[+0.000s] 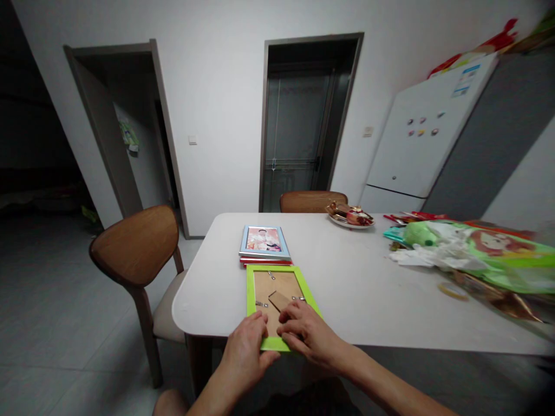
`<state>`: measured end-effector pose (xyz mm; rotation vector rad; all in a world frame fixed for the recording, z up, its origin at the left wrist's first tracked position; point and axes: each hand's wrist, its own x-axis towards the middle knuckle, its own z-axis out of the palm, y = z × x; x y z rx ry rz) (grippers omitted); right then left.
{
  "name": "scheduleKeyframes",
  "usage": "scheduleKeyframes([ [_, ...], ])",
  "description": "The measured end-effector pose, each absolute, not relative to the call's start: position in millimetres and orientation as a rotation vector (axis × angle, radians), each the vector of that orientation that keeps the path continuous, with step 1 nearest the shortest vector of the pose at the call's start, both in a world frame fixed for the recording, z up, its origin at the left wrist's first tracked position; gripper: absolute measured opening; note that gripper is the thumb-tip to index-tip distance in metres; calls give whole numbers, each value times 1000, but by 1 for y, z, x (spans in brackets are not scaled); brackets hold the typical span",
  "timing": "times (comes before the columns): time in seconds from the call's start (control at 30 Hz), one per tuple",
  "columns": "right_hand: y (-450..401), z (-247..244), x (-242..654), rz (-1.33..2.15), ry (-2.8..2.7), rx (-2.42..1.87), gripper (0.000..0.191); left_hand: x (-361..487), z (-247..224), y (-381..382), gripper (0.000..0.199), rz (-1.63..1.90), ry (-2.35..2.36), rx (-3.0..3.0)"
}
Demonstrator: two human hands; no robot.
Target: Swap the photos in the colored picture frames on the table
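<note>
A green picture frame [251, 292] lies face down at the table's near edge, its brown backing board [284, 283] upward. Small metal clips show at the far, left and right sides of the board, and a stand leg [280, 300] sits in its middle. My left hand [246, 341] is closed around the frame's near left corner, thumb at the front edge. Bent fingers of my right hand [310, 332] press on the near right part of the board and rim, hiding what is under their tips. Beyond lies a light blue picture frame [284, 245], picture up, on a red one [266, 262].
The white table [347, 289] carries a plate [353, 224] with items at the back and a pile of green packaging [489, 248], tissues and wrappers at the right. A tape roll [453, 290] lies near them. Wooden chairs stand left [136, 248] and behind [312, 201].
</note>
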<state>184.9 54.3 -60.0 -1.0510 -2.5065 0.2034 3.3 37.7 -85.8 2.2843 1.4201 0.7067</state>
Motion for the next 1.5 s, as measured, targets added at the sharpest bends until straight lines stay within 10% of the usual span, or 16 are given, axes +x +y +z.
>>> scheduleKeyframes([
  [0.53,74,-77,226,509,-1657,-1379,33,34,-72,32,48,429,1386,2472],
  [0.9,46,-68,160,1677,-742,-826,38,49,-41,-2,13,1485,869,1506],
  [1.17,55,-55,189,1288,-683,-861,62,43,-11,28,53,1673,799,1139],
  [1.5,99,-53,329,894,-912,-1663,55,116,-68,63,82,1107,821,1559],
])
